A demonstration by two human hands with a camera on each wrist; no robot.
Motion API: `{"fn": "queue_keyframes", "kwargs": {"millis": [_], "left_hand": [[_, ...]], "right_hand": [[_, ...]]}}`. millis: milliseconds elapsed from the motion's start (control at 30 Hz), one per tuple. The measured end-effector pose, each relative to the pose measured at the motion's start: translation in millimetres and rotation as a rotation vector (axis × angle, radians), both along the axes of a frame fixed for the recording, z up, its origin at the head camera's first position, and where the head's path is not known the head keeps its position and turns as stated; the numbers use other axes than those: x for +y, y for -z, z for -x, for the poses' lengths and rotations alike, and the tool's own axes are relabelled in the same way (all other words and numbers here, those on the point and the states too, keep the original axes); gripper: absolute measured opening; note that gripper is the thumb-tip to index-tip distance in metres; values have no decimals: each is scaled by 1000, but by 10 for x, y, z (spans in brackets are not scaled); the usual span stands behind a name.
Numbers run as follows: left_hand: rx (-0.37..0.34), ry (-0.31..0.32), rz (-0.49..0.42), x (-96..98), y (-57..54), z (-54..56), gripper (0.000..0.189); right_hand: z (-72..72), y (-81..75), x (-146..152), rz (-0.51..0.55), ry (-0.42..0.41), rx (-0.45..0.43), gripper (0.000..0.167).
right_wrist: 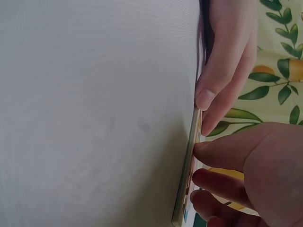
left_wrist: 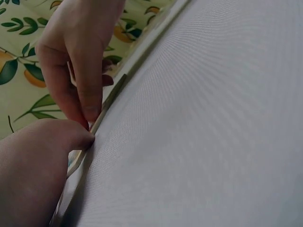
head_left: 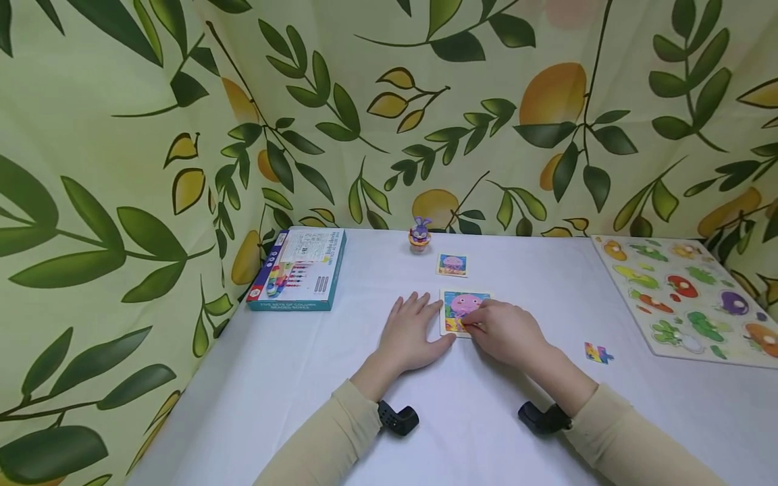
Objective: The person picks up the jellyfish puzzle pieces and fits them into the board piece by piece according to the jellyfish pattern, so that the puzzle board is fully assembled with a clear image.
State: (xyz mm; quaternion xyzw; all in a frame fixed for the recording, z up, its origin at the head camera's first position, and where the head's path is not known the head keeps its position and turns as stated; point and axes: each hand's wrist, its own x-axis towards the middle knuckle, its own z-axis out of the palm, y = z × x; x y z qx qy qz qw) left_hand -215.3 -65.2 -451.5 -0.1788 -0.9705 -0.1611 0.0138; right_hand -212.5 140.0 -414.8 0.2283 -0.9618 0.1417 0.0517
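Note:
A small jigsaw puzzle with a pink sea-creature picture lies in its frame on the white table. My left hand rests at its left side, fingers spread, with the thumb at the lower edge. Over the lower right part, my right hand has bent fingers and pinches a puzzle piece against the board. That hand hides much of the puzzle's right side. From low down, the left wrist view shows the board's thin edge beside both hands. To the right lies a loose colourful puzzle piece.
Behind the puzzle are a small matching picture card and a purple rabbit-like figurine. A boxed toy set lies at the back left. On the right is a large vegetable puzzle board. Leaf-patterned cloth hangs behind.

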Motion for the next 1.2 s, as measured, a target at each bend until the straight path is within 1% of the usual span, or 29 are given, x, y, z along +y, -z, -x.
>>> {"fn": "queue_keyframes", "kwargs": {"millis": [167,300,433,567,700,900,1200], "left_hand": [[3,8,-10,-1,-3,-8,72],[5,11,-13,-8,9,-2,72],[11,11,-15,-18,9,-3,72],[10,15,-23,-26,1,-10,72],[11,17,-30,-30,4,-10,72],[14,18,-33,-30,4,-14,71],[17,26,-39,-26,12,-11,71]], "right_hand": [[-17,24,20,38,20,-14,15],[-18,44,51,94,27,-52,17],[-29,39,90,168,32,-123,20],[-44,33,158,255,51,-203,18],[-58,21,227,314,70,-249,15],[-80,23,331,321,106,-268,11],[-86,27,493,316,175,-285,14]]}}
